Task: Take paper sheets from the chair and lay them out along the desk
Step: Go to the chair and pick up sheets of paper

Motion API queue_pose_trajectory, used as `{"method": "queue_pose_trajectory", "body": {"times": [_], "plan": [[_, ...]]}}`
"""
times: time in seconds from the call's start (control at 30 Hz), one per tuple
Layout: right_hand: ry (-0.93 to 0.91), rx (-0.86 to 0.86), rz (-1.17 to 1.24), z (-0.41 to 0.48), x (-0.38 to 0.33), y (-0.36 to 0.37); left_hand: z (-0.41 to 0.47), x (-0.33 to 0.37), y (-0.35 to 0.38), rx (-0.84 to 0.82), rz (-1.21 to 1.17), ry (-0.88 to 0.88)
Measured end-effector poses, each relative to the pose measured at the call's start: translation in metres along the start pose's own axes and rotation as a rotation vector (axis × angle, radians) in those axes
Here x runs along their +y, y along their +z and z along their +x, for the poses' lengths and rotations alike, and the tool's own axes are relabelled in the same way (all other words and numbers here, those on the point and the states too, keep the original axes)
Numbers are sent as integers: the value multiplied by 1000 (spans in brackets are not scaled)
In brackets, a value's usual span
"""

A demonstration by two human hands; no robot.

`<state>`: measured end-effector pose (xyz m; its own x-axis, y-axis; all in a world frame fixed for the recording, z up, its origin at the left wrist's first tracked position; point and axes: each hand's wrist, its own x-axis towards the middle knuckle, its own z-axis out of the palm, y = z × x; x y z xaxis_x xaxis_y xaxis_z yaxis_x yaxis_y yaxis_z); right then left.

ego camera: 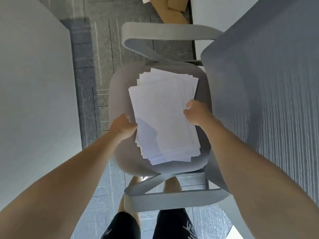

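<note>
Fingers (132, 124) of the left hand (122, 126): curled and clamped on the left long edge of the paper stack (164, 118), about mid-length; whether they take one sheet or several cannot be told.

Desk (34, 83): pale top, well left of the stack, its edge parallel to the stack's long axis; the goal surface.

Carpet (103, 49): grey strip between desk and stack.

Chair seat (119, 100): grey pad under the stack; sole holder of the sheets; stack loosely fanned, corners staggered, long axis running away from the person with the near end swung slightly right.

Armrests: far one (164, 31) beyond the stack, near one (172, 199) on the person's side of it.

Right hand (197, 112): fingers (189, 105) curled on the right long edge, slightly farther along the stack than the left.

Chair back (267, 83): grey mesh, just right of the stack.

Judgement: paper lies between the two grips, each hand at its own edge, neither nearer; the lift likely goes straight up, then left towards the desk, the left hand leading; loose lower sheets may slide off.
</note>
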<state>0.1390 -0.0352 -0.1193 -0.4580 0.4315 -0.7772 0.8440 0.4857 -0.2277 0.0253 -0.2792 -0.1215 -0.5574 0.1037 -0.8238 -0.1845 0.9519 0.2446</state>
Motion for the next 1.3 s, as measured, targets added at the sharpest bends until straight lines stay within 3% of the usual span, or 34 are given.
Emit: {"method": "queue_pose_trajectory", "body": {"times": [0.37,0.6,0.77,0.97,1.3], "plan": [[112,83,285,37,20,63,30,-3,47,-43,-587,-188],[158,-7,357,30,13,60,20,1,46,48,-550,-145],[162,143,303,28,10,62,16,11,54,43,-563,-159],[176,140,301,29,7,67,21,17,59,2,-593,-238],[242,216,242,33,1,71,24,5,62,-21,-629,-198]]}}
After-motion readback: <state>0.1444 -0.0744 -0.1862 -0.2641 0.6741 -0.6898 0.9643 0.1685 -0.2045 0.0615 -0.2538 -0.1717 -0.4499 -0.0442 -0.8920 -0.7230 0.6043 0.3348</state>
